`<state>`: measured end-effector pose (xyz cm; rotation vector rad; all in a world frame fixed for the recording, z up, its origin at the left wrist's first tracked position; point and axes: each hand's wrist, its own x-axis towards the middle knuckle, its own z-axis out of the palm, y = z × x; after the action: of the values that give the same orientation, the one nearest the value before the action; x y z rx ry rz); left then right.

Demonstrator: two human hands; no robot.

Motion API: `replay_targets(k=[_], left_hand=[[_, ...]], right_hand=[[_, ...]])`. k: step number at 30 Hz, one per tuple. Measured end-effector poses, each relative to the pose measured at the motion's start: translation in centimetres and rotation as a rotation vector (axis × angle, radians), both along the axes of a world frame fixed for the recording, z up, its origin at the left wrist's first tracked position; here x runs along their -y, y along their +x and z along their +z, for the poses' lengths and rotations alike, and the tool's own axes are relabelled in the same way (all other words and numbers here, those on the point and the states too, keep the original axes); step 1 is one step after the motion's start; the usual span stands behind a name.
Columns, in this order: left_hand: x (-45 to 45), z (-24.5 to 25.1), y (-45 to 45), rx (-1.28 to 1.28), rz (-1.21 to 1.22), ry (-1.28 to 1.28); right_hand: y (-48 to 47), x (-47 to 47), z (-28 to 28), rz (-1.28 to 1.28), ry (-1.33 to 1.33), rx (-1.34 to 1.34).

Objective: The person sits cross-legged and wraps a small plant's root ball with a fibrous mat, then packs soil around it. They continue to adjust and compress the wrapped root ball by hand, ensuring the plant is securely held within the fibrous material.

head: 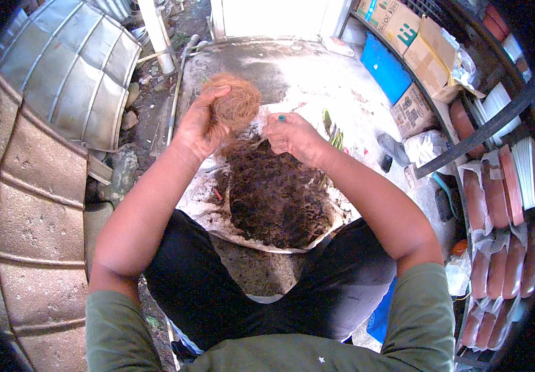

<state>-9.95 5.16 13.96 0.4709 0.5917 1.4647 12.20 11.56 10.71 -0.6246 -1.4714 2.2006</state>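
Observation:
My left hand (204, 118) grips a round ball of brown coir-like fibre (237, 102), raised above the ground in front of me. To its right, my right hand (290, 135) is closed in a fist around a small tool, of which only a teal end (281, 118) shows; the rest is hidden. Below both hands a heap of dark soil or compost (276, 190) lies on a spread white sack (202, 186). Near the sack's left part lies a small reddish stick (217, 193).
Cut green leaves (335, 135) lie beyond my right hand. A grey slipper-like object (393, 149) lies further right. Shelves with stacked brown plastic pots (497, 195) and cardboard boxes (430, 56) line the right side. Brown roof-like sheets (39, 200) and a metal panel (69, 65) stand left.

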Motion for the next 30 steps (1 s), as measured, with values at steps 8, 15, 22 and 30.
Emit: replay_targets(k=[8, 15, 22, 30], left_hand=[[-0.4, -0.9, -0.5, -0.235, -0.139, -0.162], [-0.2, -0.8, -0.4, -0.203, -0.114, -0.128], [0.6, 0.0, 0.8, -0.282, -0.050, -0.074], [0.7, 0.5, 1.6, -0.360, 0.016, 0.008]], right_hand=[[0.0, 1.2, 1.6, 0.041, 0.498, 0.400], [-0.8, 3.4, 0.9, 0.184, 1.084, 0.559], [-1.5, 6.0, 2.4, 0.087, 1.195, 0.511], [-1.1, 7.8, 4.8, 0.042, 1.144, 0.525]])
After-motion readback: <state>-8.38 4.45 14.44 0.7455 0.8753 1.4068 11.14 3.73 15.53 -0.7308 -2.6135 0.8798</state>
